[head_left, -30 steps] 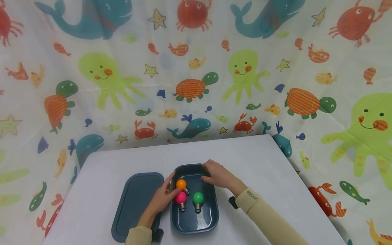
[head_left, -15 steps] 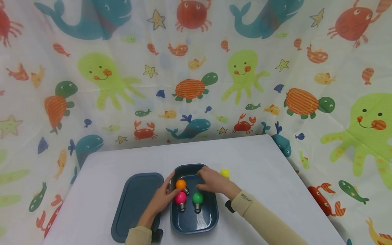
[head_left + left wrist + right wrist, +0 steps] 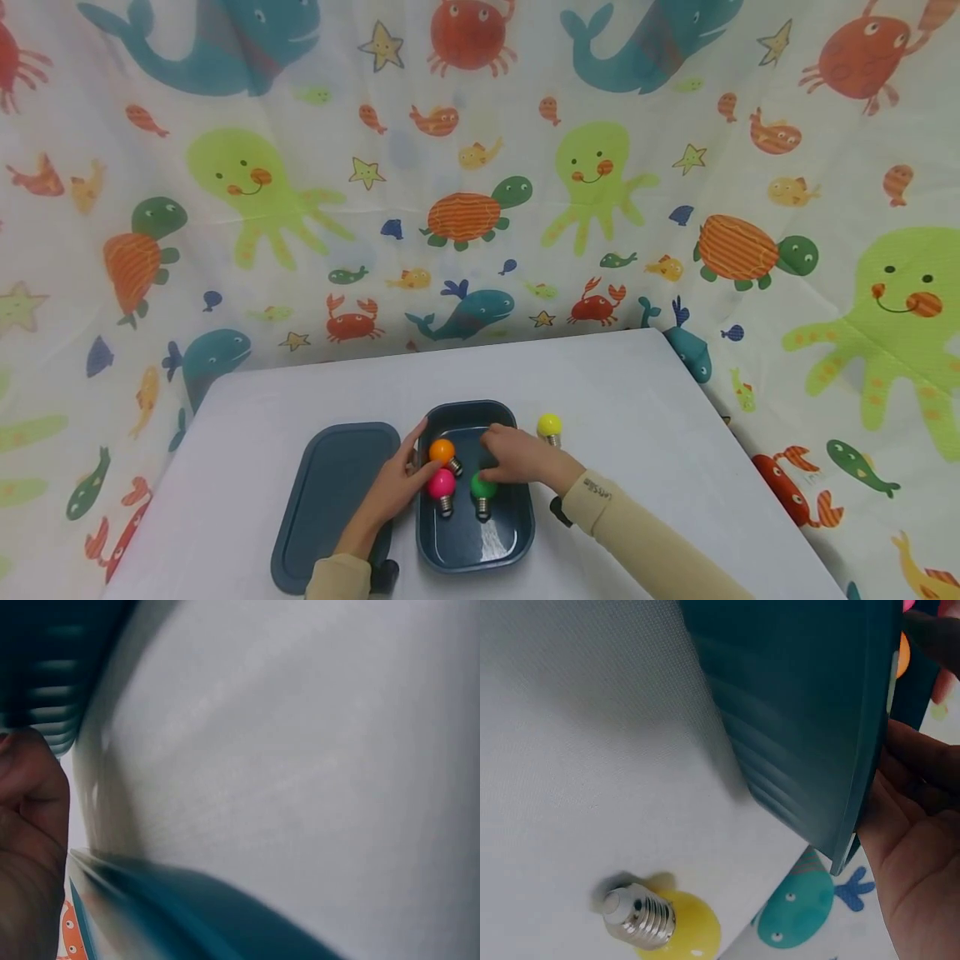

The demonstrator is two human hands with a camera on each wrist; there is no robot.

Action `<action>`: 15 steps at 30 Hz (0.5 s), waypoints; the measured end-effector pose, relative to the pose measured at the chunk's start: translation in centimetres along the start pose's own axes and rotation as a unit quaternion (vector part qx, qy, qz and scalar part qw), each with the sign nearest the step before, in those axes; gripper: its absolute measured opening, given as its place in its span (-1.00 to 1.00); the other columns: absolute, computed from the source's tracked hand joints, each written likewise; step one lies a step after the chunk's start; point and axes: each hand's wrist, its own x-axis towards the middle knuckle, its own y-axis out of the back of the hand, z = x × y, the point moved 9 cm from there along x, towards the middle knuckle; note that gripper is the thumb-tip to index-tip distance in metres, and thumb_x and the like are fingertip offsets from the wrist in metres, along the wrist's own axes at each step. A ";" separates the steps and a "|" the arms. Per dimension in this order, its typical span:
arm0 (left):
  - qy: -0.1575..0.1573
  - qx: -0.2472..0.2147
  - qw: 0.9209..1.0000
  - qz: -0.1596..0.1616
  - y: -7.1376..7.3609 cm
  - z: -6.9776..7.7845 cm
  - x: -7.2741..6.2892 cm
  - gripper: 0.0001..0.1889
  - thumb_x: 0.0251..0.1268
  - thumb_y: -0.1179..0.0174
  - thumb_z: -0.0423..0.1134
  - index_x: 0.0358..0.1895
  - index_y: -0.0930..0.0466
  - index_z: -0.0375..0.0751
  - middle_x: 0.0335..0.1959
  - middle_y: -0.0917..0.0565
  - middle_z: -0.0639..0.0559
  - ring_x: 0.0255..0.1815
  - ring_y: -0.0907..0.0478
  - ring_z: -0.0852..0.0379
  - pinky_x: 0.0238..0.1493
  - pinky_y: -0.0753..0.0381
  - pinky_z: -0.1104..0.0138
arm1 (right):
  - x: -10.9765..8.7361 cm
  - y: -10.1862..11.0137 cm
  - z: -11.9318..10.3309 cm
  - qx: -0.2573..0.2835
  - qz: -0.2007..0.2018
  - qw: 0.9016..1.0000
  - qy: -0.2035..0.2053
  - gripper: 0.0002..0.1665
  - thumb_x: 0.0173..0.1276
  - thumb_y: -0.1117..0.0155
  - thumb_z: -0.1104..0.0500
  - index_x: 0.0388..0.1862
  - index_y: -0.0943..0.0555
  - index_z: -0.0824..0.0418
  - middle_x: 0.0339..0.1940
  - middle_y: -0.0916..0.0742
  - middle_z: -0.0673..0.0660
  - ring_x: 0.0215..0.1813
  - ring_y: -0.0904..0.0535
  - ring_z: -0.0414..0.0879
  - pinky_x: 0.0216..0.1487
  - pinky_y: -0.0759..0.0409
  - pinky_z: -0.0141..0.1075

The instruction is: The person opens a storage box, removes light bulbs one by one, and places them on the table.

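Observation:
A dark blue box (image 3: pixel 476 550) holds an orange light bulb (image 3: pixel 442 451), a pink bulb (image 3: pixel 441 484) and a green bulb (image 3: pixel 482 491). My left hand (image 3: pixel 396 490) grips the box's left side, its thumb over the rim near the pink bulb and its fingers along the outer wall. Reaching over the right rim, my right hand (image 3: pixel 525 457) has bent fingers above the box floor; its thumb partly covers the green bulb. Whether it touches that bulb I cannot tell. In the right wrist view, the hand (image 3: pixel 922 825) is beside the box wall (image 3: pixel 795 712), with a yellow bulb (image 3: pixel 690 926) below.
A flat dark blue lid (image 3: pixel 326 508) lies left of the box on the white table (image 3: pixel 622 392). Just beyond the box's right rim lies the yellow bulb (image 3: pixel 550 426). A curtain printed with sea animals (image 3: pixel 420 125) hangs behind the table.
My right hand has moved from the far right rim into the box, toward the green bulb, uncovering the yellow bulb on the table. My left hand and the box have stayed put.

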 end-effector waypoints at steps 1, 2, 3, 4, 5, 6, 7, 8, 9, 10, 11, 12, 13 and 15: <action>0.000 0.000 1.000 0.000 0.0 0.0 0.0 -0.19 0.25 -0.25 0.15 0.54 -0.07 0.31 -0.34 -0.38 -0.03 -0.54 -0.28 0.09 -0.52 -0.23 0.33 | 0.0 -0.1 -0.1 -0.004 -0.005 1.000 0.002 -0.38 0.24 -0.41 -0.12 0.12 -0.60 0.27 -0.09 -0.63 0.09 -0.23 -0.51 -0.18 -0.08 -0.57 -0.38; 0.001 0.000 1.000 -0.001 0.0 0.0 0.0 -0.19 0.25 -0.25 0.15 0.54 -0.07 0.30 -0.34 -0.38 -0.04 -0.54 -0.28 0.09 -0.52 -0.23 0.33 | 0.0 -0.2 -0.2 -0.009 -0.010 1.000 0.005 -0.38 0.23 -0.41 -0.13 0.11 -0.60 0.26 -0.10 -0.63 0.08 -0.24 -0.50 -0.19 -0.10 -0.57 -0.39; 0.001 0.001 1.000 -0.001 0.0 0.1 0.0 -0.19 0.25 -0.25 0.16 0.54 -0.07 0.30 -0.34 -0.38 -0.04 -0.54 -0.28 0.09 -0.52 -0.23 0.33 | 0.0 -0.3 -0.4 -0.012 -0.015 1.000 0.007 -0.38 0.23 -0.41 -0.13 0.10 -0.60 0.26 -0.11 -0.63 0.08 -0.25 -0.49 -0.20 -0.11 -0.57 -0.39; 0.001 0.001 1.000 -0.001 0.0 0.1 0.0 -0.18 0.25 -0.25 0.16 0.54 -0.07 0.30 -0.33 -0.38 -0.03 -0.54 -0.28 0.09 -0.52 -0.23 0.33 | -0.1 -0.4 -0.4 -0.015 -0.019 1.000 0.008 -0.38 0.22 -0.42 -0.14 0.10 -0.61 0.25 -0.13 -0.62 0.07 -0.26 -0.48 -0.20 -0.12 -0.56 -0.40; 0.001 0.001 1.000 -0.001 0.0 0.1 0.0 -0.19 0.25 -0.25 0.16 0.54 -0.07 0.30 -0.34 -0.38 -0.04 -0.54 -0.28 0.09 -0.52 -0.23 0.33 | 0.0 -0.5 -0.5 -0.017 -0.022 1.000 0.009 -0.39 0.22 -0.42 -0.15 0.09 -0.61 0.24 -0.14 -0.62 0.06 -0.27 -0.48 -0.21 -0.14 -0.56 -0.41; 0.000 0.001 1.000 -0.001 0.0 0.1 0.0 -0.19 0.25 -0.25 0.16 0.54 -0.07 0.30 -0.34 -0.38 -0.03 -0.54 -0.28 0.09 -0.52 -0.23 0.33 | 0.0 -0.6 -0.6 -0.019 -0.024 0.999 0.010 -0.39 0.21 -0.42 -0.15 0.08 -0.62 0.23 -0.15 -0.62 0.05 -0.28 -0.47 -0.21 -0.15 -0.55 -0.42; 0.000 0.002 1.000 -0.001 0.0 0.1 0.0 -0.19 0.25 -0.25 0.16 0.54 -0.07 0.30 -0.34 -0.38 -0.03 -0.54 -0.28 0.09 -0.52 -0.23 0.33 | 0.0 -0.7 -0.7 -0.021 -0.026 0.999 0.012 -0.40 0.21 -0.43 -0.15 0.06 -0.63 0.22 -0.18 -0.62 0.04 -0.30 -0.46 -0.21 -0.17 -0.54 -0.43; 0.000 0.002 1.000 -0.001 0.0 0.1 0.0 -0.19 0.25 -0.25 0.16 0.54 -0.07 0.30 -0.34 -0.38 -0.03 -0.55 -0.28 0.09 -0.52 -0.23 0.33 | 0.0 -0.8 -0.7 -0.024 -0.027 0.999 0.014 -0.41 0.20 -0.43 -0.16 0.05 -0.64 0.21 -0.20 -0.61 0.02 -0.31 -0.46 -0.22 -0.20 -0.53 -0.44; -0.001 0.003 1.000 -0.001 0.0 0.1 0.0 -0.19 0.25 -0.25 0.16 0.54 -0.08 0.30 -0.35 -0.38 -0.03 -0.55 -0.29 0.09 -0.52 -0.23 0.33 | 0.0 -0.8 -0.7 -0.028 -0.028 0.999 0.015 -0.43 0.20 -0.44 -0.16 0.03 -0.65 0.20 -0.23 -0.60 0.01 -0.32 -0.45 -0.22 -0.22 -0.51 -0.46; -0.001 0.003 1.000 0.000 0.0 0.1 0.0 -0.19 0.25 -0.25 0.16 0.54 -0.08 0.30 -0.35 -0.38 -0.03 -0.55 -0.28 0.09 -0.52 -0.22 0.33 | 0.1 -0.9 -0.8 -0.033 -0.029 0.999 0.017 -0.44 0.20 -0.43 -0.16 0.00 -0.65 0.19 -0.26 -0.59 -0.01 -0.33 -0.44 -0.23 -0.25 -0.50 -0.47; -0.001 0.004 1.000 0.000 0.0 0.1 0.0 -0.19 0.25 -0.25 0.17 0.54 -0.08 0.30 -0.35 -0.38 -0.03 -0.55 -0.29 0.09 -0.52 -0.23 0.33 | 0.1 -1.0 -0.9 -0.038 -0.030 0.999 0.020 -0.46 0.19 -0.44 -0.17 -0.02 -0.66 0.18 -0.28 -0.58 -0.02 -0.34 -0.43 -0.23 -0.27 -0.48 -0.48; -0.001 0.004 1.000 0.000 0.0 0.0 0.0 -0.19 0.25 -0.25 0.17 0.54 -0.08 0.30 -0.36 -0.38 -0.03 -0.55 -0.29 0.09 -0.53 -0.23 0.33 | 0.1 -1.1 -0.9 -0.042 -0.032 0.998 0.021 -0.47 0.19 -0.44 -0.17 -0.04 -0.66 0.18 -0.31 -0.57 -0.03 -0.36 -0.43 -0.24 -0.30 -0.47 -0.48; -0.001 0.004 1.000 -0.001 0.0 0.0 0.0 -0.18 0.25 -0.25 0.17 0.54 -0.08 0.30 -0.36 -0.38 -0.03 -0.56 -0.29 0.09 -0.53 -0.23 0.33 | 0.1 -1.2 -0.9 -0.047 -0.034 0.998 0.022 -0.48 0.19 -0.43 -0.18 -0.06 -0.66 0.17 -0.33 -0.56 -0.03 -0.37 -0.42 -0.24 -0.32 -0.46 -0.49; 0.000 0.003 1.000 -0.002 0.0 0.0 0.0 -0.18 0.24 -0.25 0.17 0.54 -0.08 0.30 -0.37 -0.38 -0.03 -0.57 -0.28 0.09 -0.54 -0.23 0.34 | 0.1 -1.4 -1.0 -0.057 -0.038 0.997 0.027 -0.51 0.19 -0.43 -0.18 -0.10 -0.66 0.16 -0.34 -0.54 -0.04 -0.38 -0.42 -0.24 -0.35 -0.44 -0.49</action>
